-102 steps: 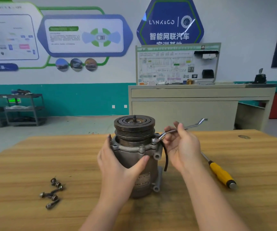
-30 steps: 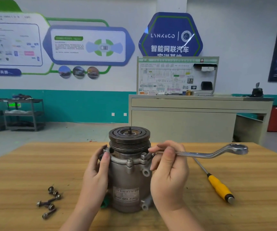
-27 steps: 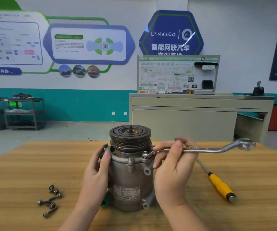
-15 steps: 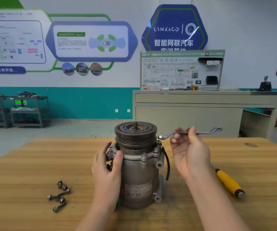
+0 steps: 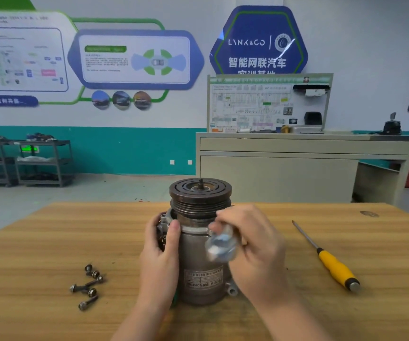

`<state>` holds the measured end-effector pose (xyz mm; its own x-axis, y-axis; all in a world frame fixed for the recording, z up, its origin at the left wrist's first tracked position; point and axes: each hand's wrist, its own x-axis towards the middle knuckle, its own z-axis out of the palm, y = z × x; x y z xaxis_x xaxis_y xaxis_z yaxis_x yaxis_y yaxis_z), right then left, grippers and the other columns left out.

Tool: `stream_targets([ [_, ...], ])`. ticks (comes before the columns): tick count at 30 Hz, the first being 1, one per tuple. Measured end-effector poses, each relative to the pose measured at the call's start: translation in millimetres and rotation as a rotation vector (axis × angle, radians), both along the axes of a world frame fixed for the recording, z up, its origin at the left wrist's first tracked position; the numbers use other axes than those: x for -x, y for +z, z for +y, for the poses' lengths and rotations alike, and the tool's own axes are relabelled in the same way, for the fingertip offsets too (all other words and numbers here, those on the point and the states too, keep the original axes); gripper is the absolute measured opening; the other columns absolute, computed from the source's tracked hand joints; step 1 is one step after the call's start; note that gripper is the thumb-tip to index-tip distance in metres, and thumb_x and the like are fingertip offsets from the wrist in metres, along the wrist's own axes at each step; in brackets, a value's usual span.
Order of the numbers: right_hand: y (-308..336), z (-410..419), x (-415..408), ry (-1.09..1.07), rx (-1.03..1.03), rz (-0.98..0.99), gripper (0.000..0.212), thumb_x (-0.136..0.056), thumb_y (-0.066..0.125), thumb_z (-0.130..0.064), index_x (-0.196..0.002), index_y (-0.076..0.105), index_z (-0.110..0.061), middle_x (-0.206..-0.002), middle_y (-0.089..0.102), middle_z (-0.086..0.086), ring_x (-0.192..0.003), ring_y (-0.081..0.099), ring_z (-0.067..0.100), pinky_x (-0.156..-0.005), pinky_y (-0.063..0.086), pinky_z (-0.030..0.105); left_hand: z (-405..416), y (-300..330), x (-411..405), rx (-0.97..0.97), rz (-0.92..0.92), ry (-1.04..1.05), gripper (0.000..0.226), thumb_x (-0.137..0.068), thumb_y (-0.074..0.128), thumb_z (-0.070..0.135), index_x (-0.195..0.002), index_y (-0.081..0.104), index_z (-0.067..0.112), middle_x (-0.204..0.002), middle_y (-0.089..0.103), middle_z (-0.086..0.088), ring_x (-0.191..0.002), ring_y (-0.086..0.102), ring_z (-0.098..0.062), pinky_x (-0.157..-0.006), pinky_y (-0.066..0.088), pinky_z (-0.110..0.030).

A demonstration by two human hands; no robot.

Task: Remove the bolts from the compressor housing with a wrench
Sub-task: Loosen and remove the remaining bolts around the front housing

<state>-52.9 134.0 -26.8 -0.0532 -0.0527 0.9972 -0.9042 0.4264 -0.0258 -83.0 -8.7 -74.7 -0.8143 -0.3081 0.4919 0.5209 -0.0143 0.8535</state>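
Curled round the compressor housing (image 5: 199, 264), the left hand (image 5: 160, 257) steadies it at its 9 o'clock side, thumb pressed on the front of the flange. The right hand (image 5: 255, 249) sits at the housing's 3 o'clock, fingers bent about a smeared metal shape, apparently the wrench (image 5: 220, 244); motion blur hides its head, so I cannot tell whether it sits on a bolt.

Head view only: the housing stands upright on the wooden table (image 5: 38, 242), long axis vertical, pulley (image 5: 200, 198) on top. Any remaining bolts would ring the flange below the pulley, so the right hand is nearer the next one, I judge. 5 or so removed bolts (image 5: 87, 286) lie at 8 o'clock from the housing, well apart. A yellow-handled screwdriver (image 5: 331, 262) lies at 3 o'clock, beyond the right hand, leaving room for a swing toward 5 o'clock.
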Motion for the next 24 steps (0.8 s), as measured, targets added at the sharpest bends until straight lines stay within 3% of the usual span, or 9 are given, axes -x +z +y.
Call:
stream_targets([
  [2, -6, -5, 3, -0.086, -0.017, 0.069, 0.004, -0.097, 0.052, -0.017, -0.095, 0.054, -0.014, -0.085, 0.059, 0.003, -0.075, 0.058, 0.016, -0.065, 0.051, 0.029, 0, 1, 0, 0.002, 0.009, -0.006, 0.045, -0.08, 0.052, 0.06, -0.118, 0.053, 0.035, -0.114, 0.066, 0.004, -0.108, 0.061, -0.011, -0.096, 0.048, -0.039],
  [4, -9, -7, 5, 0.013, 0.233, -0.018, 0.012, -0.101, 0.04, -0.025, -0.098, 0.051, -0.022, -0.087, 0.058, 0.005, -0.075, 0.055, 0.014, -0.069, 0.047, 0.024, 1, 1, -1, -0.011, 0.006, -0.001, 0.041, -0.081, 0.054, 0.066, -0.113, 0.054, 0.04, -0.113, 0.065, 0.011, -0.104, 0.06, 0.001, -0.092, 0.047, -0.03],
  [7, 0, -1, 8, 0.221, 0.675, -0.256, 0.011, -0.101, 0.031, -0.019, -0.098, 0.04, -0.024, -0.073, 0.063, 0.003, -0.053, 0.048, 0.011, -0.054, 0.042, 0.019, 1, -2, -1, -0.03, -0.02, -0.029, 0.034, -0.077, 0.049, 0.062, -0.109, 0.052, 0.05, -0.111, 0.065, 0.018, -0.1, 0.058, 0.01, -0.087, 0.044, -0.023],
  [11, 29, 21, 31, 0.482, 0.9, -0.813, 0.019, -0.103, 0.028, -0.007, -0.095, 0.044, -0.016, -0.059, 0.058, 0.005, -0.036, 0.043, 0.012, -0.035, 0.036, 0.021, 0, -3, 2, -0.018, -0.016, -0.027, 0.034, -0.079, 0.049, 0.073, -0.109, 0.05, 0.058, -0.108, 0.063, 0.028, -0.104, 0.057, 0.01, -0.092, 0.045, -0.029],
  [13, 44, 28, 40, 0.578, 0.932, -1.192, 0.019, -0.103, 0.032, -0.009, -0.093, 0.047, -0.01, -0.061, 0.056, 0.008, -0.033, 0.043, 0.01, -0.031, 0.035, 0.02, 0, -6, 3, 0.001, -0.014, 0.004, 0.039, -0.078, 0.047, 0.077, -0.111, 0.049, 0.056, -0.111, 0.061, 0.027, -0.107, 0.056, 0.007, -0.098, 0.044, -0.034],
  [15, 49, 34, 44, 0.717, 1.012, -1.383, 0.024, -0.103, 0.034, -0.01, -0.089, 0.051, -0.003, -0.06, 0.057, 0.008, -0.034, 0.043, 0.008, -0.031, 0.036, 0.017, 0, -7, 2, 0.024, -0.007, 0.027, 0.045, -0.071, 0.043, 0.079, -0.11, 0.048, 0.058, -0.113, 0.059, 0.028, -0.11, 0.055, 0.003, -0.1, 0.043, -0.035],
  [17, 52, 42, 41, 0.843, 1.193, -1.317, 0.025, -0.103, 0.035, -0.009, -0.087, 0.052, 0.0, -0.063, 0.059, 0.009, -0.036, 0.047, 0.008, -0.034, 0.039, 0.015, -1, -7, 2, 0.032, 0.001, 0.016, 0.049, -0.069, 0.044, 0.081, -0.112, 0.047, 0.057, -0.117, 0.059, 0.025, -0.113, 0.056, -0.002, -0.102, 0.043, -0.038],
  [19, 55, 48, 32, 0.828, 1.24, -1.123, 0.023, -0.103, 0.039, -0.013, -0.085, 0.051, -0.003, -0.059, 0.063, 0.009, -0.039, 0.053, 0.01, -0.038, 0.045, 0.017, 0, -5, 2, 0.023, -0.003, -0.014, 0.053, -0.067, 0.047, 0.084, -0.113, 0.046, 0.058, -0.117, 0.06, 0.023, -0.111, 0.057, 0.001, -0.102, 0.045, -0.04],
  [24, 50, 41, 7, 0.362, 0.842, -0.688, 0.017, -0.101, 0.044, -0.021, -0.09, 0.046, -0.009, -0.065, 0.067, 0.006, -0.05, 0.065, 0.015, -0.049, 0.054, 0.024, 1, -2, 1, 0.051, 0.011, 0.017, 0.047, -0.068, 0.047, 0.076, -0.111, 0.045, 0.056, -0.116, 0.06, 0.023, -0.111, 0.057, -0.003, -0.104, 0.043, -0.041],
])
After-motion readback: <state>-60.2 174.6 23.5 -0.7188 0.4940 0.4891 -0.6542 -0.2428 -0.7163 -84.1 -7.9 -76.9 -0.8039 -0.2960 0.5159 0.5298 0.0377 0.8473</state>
